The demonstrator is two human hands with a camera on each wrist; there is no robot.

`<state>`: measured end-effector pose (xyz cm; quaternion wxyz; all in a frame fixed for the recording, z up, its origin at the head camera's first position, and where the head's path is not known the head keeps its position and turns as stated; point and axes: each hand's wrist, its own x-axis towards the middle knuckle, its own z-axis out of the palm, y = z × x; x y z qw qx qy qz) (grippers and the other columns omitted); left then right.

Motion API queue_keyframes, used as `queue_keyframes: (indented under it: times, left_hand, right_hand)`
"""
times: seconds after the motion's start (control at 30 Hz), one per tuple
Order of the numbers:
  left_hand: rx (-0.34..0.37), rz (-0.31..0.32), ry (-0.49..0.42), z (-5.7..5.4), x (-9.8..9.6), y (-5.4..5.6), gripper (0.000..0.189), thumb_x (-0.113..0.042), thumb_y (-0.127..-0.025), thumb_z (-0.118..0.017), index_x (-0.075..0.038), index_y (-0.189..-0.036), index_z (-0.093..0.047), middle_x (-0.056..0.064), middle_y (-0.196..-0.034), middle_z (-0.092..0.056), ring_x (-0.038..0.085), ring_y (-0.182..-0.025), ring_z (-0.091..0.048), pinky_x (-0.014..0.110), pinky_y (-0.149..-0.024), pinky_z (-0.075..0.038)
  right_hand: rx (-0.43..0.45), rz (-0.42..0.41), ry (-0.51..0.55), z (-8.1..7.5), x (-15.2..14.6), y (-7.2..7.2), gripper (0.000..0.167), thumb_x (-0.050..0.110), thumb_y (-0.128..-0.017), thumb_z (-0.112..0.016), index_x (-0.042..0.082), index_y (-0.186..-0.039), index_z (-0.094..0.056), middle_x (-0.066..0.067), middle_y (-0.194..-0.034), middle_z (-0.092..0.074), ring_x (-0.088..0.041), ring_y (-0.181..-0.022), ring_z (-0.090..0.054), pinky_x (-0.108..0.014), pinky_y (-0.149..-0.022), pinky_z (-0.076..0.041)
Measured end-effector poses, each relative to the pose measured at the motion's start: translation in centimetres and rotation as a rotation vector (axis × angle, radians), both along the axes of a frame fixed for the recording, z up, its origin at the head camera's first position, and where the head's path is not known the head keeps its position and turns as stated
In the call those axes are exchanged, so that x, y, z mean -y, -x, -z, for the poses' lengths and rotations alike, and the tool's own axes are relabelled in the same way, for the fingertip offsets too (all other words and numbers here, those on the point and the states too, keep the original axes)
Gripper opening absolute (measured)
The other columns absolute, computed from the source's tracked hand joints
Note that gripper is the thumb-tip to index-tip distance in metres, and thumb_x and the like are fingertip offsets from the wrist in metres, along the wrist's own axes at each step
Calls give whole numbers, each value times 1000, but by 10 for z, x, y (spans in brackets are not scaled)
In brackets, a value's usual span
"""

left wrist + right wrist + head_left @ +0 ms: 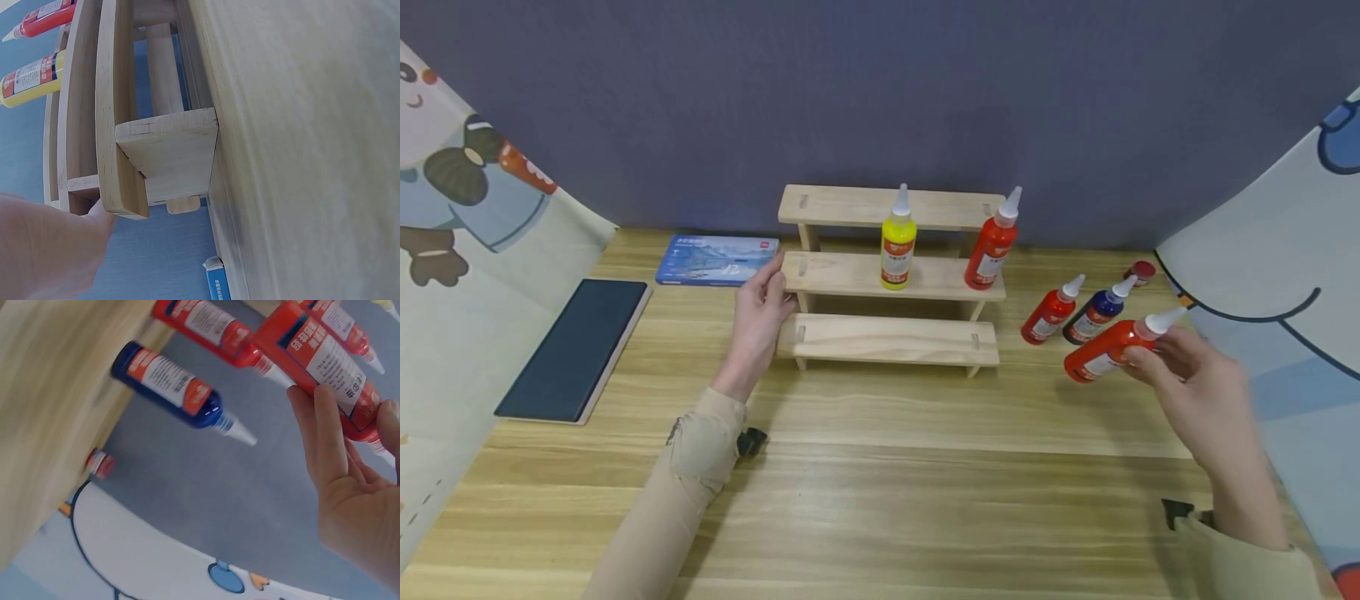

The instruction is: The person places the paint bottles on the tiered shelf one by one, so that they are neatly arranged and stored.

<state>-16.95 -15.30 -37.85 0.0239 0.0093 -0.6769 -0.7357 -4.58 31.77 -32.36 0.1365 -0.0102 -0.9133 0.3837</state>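
Observation:
A three-tier wooden stand (895, 340) stands on the table. My left hand (758, 312) grips its left end at the middle tier; in the left wrist view that hand (50, 247) partly hides behind the tier boards. On the middle tier stand a yellow paint bottle (897, 250) and, at its right end, a red paint bottle (992, 250), both with white nozzles. To the right, my right hand (1206, 400) holds another red paint bottle (1101, 354), tilted with its nozzle toward the upper right. The fingers (331, 437) and thumb pinch this bottle in the right wrist view.
Beyond the held bottle, a smaller-looking red bottle (1048, 315) and a dark blue bottle (1093, 315) stand on the table. A small red-capped jar (1141, 272) is near the back right. Left of the stand lie a blue box (715, 260) and a dark tablet-like slab (576, 350).

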Motion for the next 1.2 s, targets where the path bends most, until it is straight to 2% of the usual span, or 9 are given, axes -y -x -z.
queue_keyframes:
  times: [0.1,0.23,0.53,0.97,1.03,1.2]
  left_hand:
    - [1,1,-3,0,1,0,52,-14,-119,-34,0,-168,-26,20,-173,-26,33,-154,-37,43,-122,-41]
    - [-1,-3,-5,0,2,0,52,-13,-119,-34,0,-168,-26,21,-173,-25,34,-154,-37,43,-122,-42]
    - [6,-1,2,1,2,-1,51,-14,-119,-34,-3,-168,-27,18,-175,-23,32,-155,-36,42,-122,-41]
    - [10,-2,-17,-1,0,1,51,-13,-119,-34,-2,-168,-27,19,-175,-23,33,-155,-35,43,-123,-41]
    - [10,-1,-17,-1,0,1,52,-13,-119,-34,-1,-168,-26,18,-175,-23,32,-155,-35,43,-123,-41]
    - [11,1,-20,0,0,1,52,-13,-119,-34,0,-168,-27,19,-174,-25,32,-155,-37,42,-123,-41]
  right_hand:
    - [-11,-16,10,-3,9,2,35,8,-106,-70,-11,-136,-64,-18,-120,-71,20,-96,-60,-5,-77,-55]
    - [13,-29,-26,-8,19,7,34,15,-107,-71,-8,-131,-67,-29,-120,-72,22,-95,-57,1,-79,-49]
    - [2,-59,-12,-16,41,18,39,20,-104,-76,-5,-133,-68,-25,-120,-74,18,-98,-57,1,-81,-47]
    - [-29,-82,10,-21,68,28,35,15,-102,-78,-5,-129,-71,-24,-116,-74,14,-95,-60,-1,-79,-50]
    - [-31,-86,-2,-22,71,28,35,16,-102,-78,-4,-129,-71,-23,-114,-75,8,-95,-64,0,-78,-50]
    - [-23,-96,-30,-26,81,29,35,20,-102,-79,-4,-127,-72,-22,-114,-76,-22,-100,-71,1,-79,-48]
